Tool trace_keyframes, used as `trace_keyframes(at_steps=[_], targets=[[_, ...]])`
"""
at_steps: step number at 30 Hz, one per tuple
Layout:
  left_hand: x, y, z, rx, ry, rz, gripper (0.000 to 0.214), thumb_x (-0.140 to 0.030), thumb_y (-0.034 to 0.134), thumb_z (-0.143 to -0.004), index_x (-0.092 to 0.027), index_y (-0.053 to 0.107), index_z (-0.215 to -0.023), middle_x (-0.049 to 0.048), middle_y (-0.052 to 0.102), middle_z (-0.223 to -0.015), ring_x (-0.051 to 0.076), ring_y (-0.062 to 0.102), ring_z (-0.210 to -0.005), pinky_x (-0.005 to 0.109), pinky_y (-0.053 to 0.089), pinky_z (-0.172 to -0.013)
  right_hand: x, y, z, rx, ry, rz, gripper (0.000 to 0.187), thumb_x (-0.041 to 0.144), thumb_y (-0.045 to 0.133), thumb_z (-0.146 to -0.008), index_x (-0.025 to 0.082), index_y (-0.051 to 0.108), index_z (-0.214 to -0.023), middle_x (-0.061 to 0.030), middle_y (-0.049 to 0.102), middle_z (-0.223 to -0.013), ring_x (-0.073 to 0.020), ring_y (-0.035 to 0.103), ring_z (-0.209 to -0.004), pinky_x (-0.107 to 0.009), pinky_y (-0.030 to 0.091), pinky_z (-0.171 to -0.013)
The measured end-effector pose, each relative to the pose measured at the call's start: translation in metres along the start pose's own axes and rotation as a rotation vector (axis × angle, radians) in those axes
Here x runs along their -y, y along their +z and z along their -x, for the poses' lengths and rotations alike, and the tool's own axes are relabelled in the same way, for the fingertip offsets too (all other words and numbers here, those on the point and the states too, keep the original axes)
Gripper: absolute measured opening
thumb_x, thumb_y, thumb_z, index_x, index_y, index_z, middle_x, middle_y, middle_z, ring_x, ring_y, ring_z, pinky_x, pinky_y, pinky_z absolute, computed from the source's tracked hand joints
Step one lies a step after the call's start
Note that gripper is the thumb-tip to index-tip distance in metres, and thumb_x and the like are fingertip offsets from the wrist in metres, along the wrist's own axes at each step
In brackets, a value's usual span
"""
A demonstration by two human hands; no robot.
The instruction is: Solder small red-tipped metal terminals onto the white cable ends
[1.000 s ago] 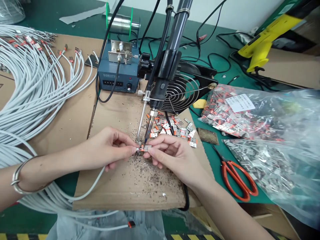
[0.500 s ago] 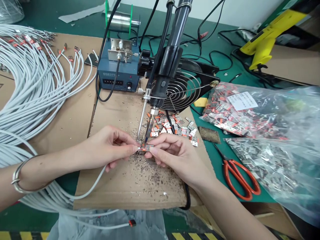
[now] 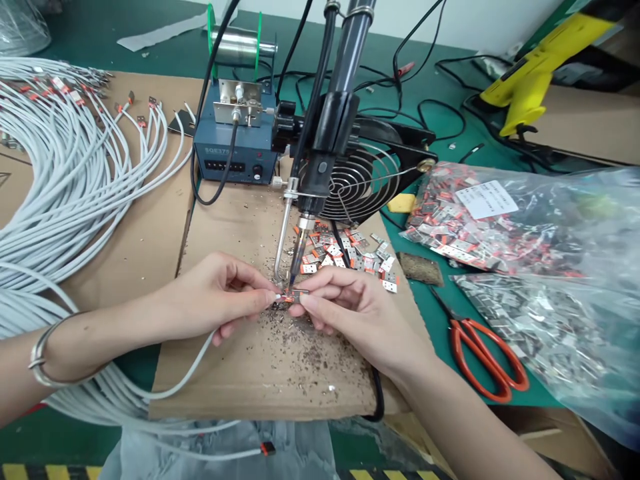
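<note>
My left hand (image 3: 220,293) pinches the end of a white cable (image 3: 185,373) that trails back under my wrist. My right hand (image 3: 345,307) pinches a small orange and metal terminal (image 3: 296,294). Cable end and terminal meet under the tip of a fixed soldering iron (image 3: 300,257), whose black body (image 3: 330,140) slants up to the top of the view. A thin solder feed tube (image 3: 283,240) curves down beside the tip. Both hands rest over a cardboard sheet (image 3: 260,373) speckled with solder crumbs.
A pile of loose terminals (image 3: 350,253) lies behind my right hand. A blue solder feeder box (image 3: 233,157) and a black fan (image 3: 370,180) stand behind. White cable bundles (image 3: 65,180) fill the left. Orange scissors (image 3: 483,357), clear bags of terminals (image 3: 500,227) and a yellow glue gun (image 3: 530,73) are right.
Both hands stay pinched at the iron tip. The view has shifted slightly; nothing else has visibly moved.
</note>
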State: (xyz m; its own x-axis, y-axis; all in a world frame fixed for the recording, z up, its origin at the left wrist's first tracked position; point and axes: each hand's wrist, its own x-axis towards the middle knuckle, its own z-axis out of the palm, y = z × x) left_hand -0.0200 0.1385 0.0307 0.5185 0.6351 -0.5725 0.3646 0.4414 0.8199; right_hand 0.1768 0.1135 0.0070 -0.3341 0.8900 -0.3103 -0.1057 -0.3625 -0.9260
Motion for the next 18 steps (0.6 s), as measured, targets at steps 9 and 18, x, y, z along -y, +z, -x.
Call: trace_keyframes(at_steps=[9, 18], targets=[[0.0002, -0.0017, -0.0012, -0.011, -0.011, -0.018, 0.016, -0.026, 0.056, -0.082, -0.013, 0.064, -0.082, -0.0080, 0.048, -0.049, 0.002, 0.040, -0.032, 0.010, 0.038, -0.029, 0.0010, 0.0059, -0.0021, -0.048, -0.011, 0.025, 0.011, 0.021, 0.073, -0.067, 0.017, 0.065, -0.073, -0.0011, 0.071, -0.059, -0.0058, 0.053, -0.043, -0.016, 0.041, -0.042], [0.0069, -0.0006, -0.0041, 0.000, -0.013, 0.054, 0.011, -0.024, 0.057, -0.082, -0.014, 0.059, -0.078, -0.0079, 0.054, -0.052, 0.002, 0.043, -0.030, 0.009, 0.039, -0.029, -0.0001, 0.0042, -0.0026, -0.036, 0.011, 0.049, 0.012, 0.024, 0.073, -0.068, 0.018, 0.065, -0.075, -0.0019, 0.071, -0.061, -0.0076, 0.055, -0.044, -0.018, 0.042, -0.041]])
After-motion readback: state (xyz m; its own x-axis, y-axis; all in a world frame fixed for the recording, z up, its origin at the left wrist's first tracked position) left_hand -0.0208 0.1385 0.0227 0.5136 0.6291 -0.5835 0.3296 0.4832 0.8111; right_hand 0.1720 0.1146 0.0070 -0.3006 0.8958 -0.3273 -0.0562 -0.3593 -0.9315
